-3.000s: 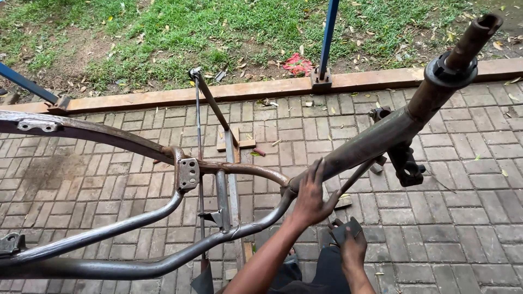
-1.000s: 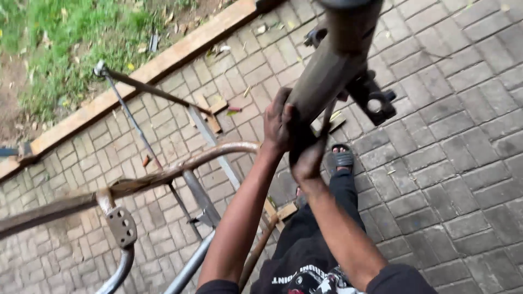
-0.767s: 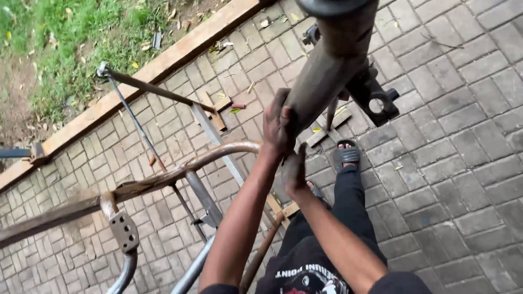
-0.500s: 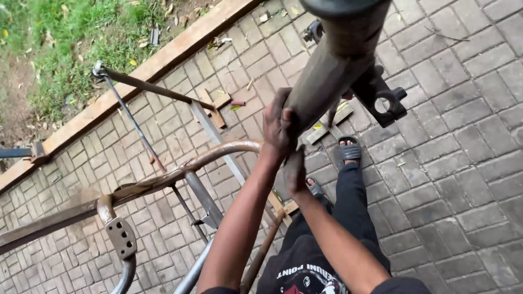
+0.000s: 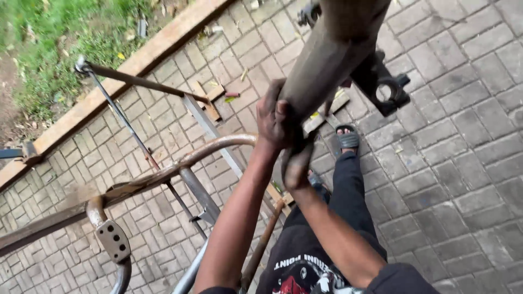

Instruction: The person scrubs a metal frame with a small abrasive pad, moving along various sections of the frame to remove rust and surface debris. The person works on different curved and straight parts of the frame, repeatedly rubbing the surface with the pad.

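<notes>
Gripping the thick rusty frame tube (image 5: 332,54) with the left hand (image 5: 275,117), fingers wrapped around its lower end where the tube slants down from the top edge of view. Clasping the same tube just below with the right hand (image 5: 297,163), fingers curled on its underside, touching the left hand. Hanging off the tube to the right: a black bracket (image 5: 384,87) with a round eye. Arching away to the left, a curved rusty bar (image 5: 180,163) joining a perforated grey plate (image 5: 113,240) near the bottom left corner. Standing behind, a thin upright rod (image 5: 125,120) and a flat steel strip (image 5: 204,122). Resting below on the paving bricks (image 5: 463,163), a sandalled foot (image 5: 347,139) beside a black trouser leg (image 5: 354,201). Running along the paving's far edge, a wooden plank (image 5: 114,76) bordering grass (image 5: 49,49) at the top left corner.
</notes>
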